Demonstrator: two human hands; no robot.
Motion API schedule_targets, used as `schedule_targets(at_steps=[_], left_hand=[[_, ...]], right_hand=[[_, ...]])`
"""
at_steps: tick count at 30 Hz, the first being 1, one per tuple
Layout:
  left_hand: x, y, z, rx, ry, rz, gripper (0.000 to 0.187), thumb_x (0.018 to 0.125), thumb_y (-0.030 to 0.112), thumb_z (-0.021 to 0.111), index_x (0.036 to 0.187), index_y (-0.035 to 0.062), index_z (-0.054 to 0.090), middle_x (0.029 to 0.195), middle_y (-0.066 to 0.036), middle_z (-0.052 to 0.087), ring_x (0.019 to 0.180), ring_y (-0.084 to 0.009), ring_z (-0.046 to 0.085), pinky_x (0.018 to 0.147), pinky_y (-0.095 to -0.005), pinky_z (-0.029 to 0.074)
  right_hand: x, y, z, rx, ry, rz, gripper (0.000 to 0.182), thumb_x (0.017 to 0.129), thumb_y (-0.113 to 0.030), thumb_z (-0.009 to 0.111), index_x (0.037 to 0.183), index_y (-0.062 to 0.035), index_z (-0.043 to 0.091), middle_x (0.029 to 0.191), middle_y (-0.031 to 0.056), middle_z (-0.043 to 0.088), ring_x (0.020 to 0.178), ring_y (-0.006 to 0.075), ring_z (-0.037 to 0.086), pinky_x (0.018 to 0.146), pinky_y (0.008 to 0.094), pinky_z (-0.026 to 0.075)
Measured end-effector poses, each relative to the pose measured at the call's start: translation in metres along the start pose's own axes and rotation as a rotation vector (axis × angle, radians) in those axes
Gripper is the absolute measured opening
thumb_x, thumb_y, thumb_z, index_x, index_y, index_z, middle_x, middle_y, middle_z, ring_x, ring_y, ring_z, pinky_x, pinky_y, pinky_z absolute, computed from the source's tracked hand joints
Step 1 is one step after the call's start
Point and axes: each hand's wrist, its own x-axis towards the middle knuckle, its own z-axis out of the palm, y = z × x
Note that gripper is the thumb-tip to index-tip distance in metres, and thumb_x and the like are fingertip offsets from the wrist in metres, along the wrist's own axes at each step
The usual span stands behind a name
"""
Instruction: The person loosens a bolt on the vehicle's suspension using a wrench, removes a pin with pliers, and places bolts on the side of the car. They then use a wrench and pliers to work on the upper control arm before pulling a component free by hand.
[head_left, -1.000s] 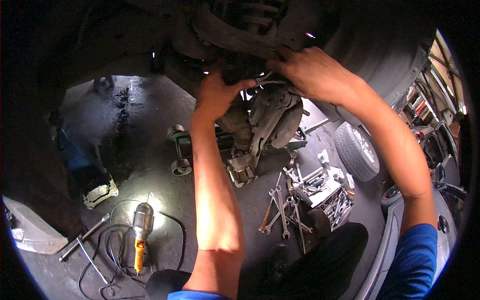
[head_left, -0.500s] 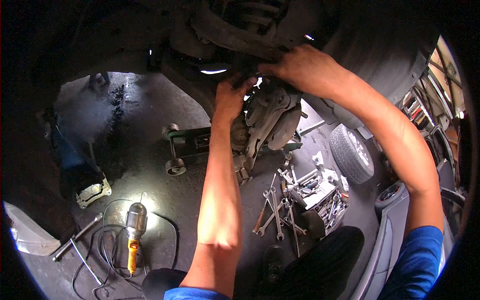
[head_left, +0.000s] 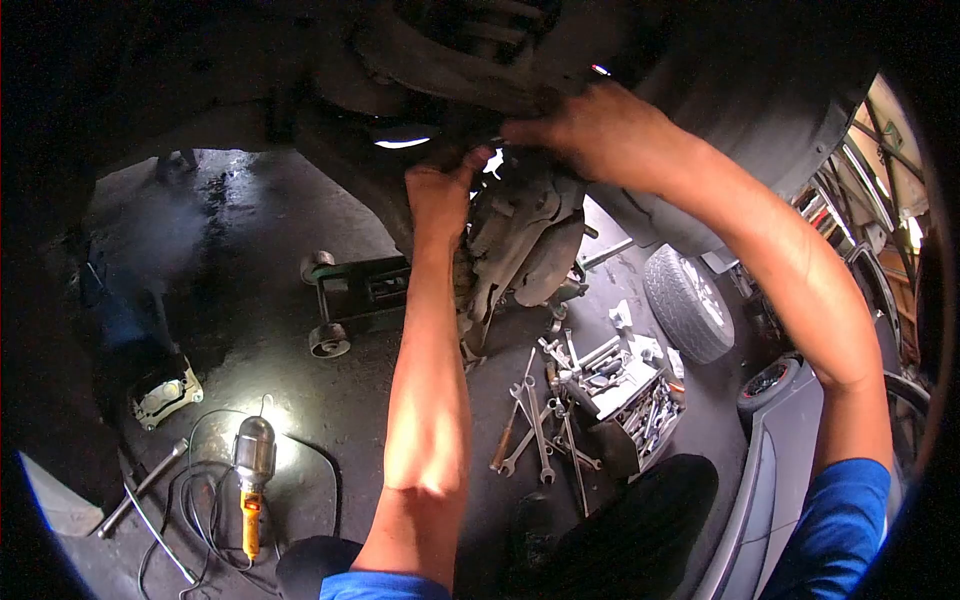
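Observation:
Both my hands are raised into the dark wheel well of a car. My left hand [head_left: 438,198] is closed around the inner side of the wheel hub assembly [head_left: 525,225], its thumb uppermost; the part in its grip lies in shadow. Higher up on the right, my right hand [head_left: 590,125] bends over the top of the same assembly. Its fingers are curled in and meet dark metal that I cannot make out. A suspension arm [head_left: 440,65] and a coil spring [head_left: 500,30] sit just above the hands.
A green floor jack [head_left: 375,285] stands below the hub. Beside it on the floor are a toolbox [head_left: 650,425], loose wrenches [head_left: 540,430] and a removed wheel [head_left: 690,305]. A lit work lamp [head_left: 253,470], a brake caliper [head_left: 168,398] and a lug wrench [head_left: 145,487] lie to the left.
The whole view has shifted a little, so the floor items appear farther left. Both hands stay at the hub assembly, in nearly the same pose.

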Motion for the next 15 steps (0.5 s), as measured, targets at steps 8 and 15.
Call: schedule_targets(at_steps=[8, 15], left_hand=[[-0.005, -0.002, -0.03, 0.185, -0.165, -0.152, 0.064, 0.083, 0.042, 0.074, 0.127, -0.0023, 0.058, 0.123, -0.018, 0.063, 0.111, -0.0269, 0.06, 0.099, -0.0357, 0.042], [-0.006, -0.004, -0.046, 0.066, -0.003, -0.411, 0.088, 0.088, 0.068, 0.051, 0.117, -0.0156, 0.056, 0.113, -0.025, 0.064, 0.11, -0.0338, 0.06, 0.094, -0.0413, 0.045]], right_hand=[[-0.009, -0.002, -0.02, -0.076, -0.081, -0.067, 0.04, 0.085, -0.013, 0.056, 0.123, -0.0254, 0.06, 0.104, 0.0142, 0.066, 0.082, 0.0341, 0.069, 0.07, 0.0446, 0.057], [-0.008, -0.003, -0.028, -0.204, -0.062, -0.206, 0.044, 0.085, -0.015, 0.055, 0.126, -0.0304, 0.059, 0.118, 0.0109, 0.061, 0.082, 0.0316, 0.069, 0.069, 0.0432, 0.058]])
